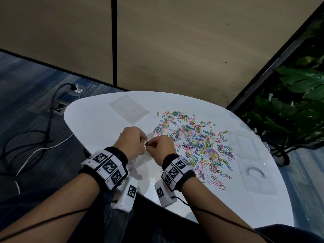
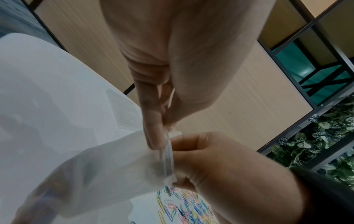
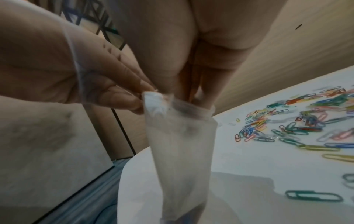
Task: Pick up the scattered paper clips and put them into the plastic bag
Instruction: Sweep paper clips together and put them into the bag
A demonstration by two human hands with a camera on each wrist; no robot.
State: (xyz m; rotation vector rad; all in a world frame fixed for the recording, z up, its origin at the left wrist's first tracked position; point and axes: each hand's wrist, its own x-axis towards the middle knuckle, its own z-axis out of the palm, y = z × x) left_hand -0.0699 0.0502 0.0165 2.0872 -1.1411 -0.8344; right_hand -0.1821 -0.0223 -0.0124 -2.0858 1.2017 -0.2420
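Note:
A clear plastic bag (image 1: 142, 159) hangs upright between my two hands over the near left part of the white table (image 1: 98, 127). My left hand (image 1: 142, 137) pinches one side of the bag's rim (image 3: 151, 97). My right hand (image 3: 191, 94) has its fingertips inside the bag's open mouth with the thumb outside, gripping the other side of the rim (image 2: 168, 159). Whether a clip lies between those fingers is hidden. Faint dark shapes show through the bag's bottom (image 3: 182, 215). Coloured paper clips (image 1: 196, 146) lie scattered to the right of my hands.
A second clear bag (image 1: 128, 108) lies flat at the far left of the table. Clear plastic trays (image 1: 257, 174) sit at the right edge. Cables (image 1: 35, 137) run on the floor to the left, and a plant (image 1: 294, 95) stands at the right.

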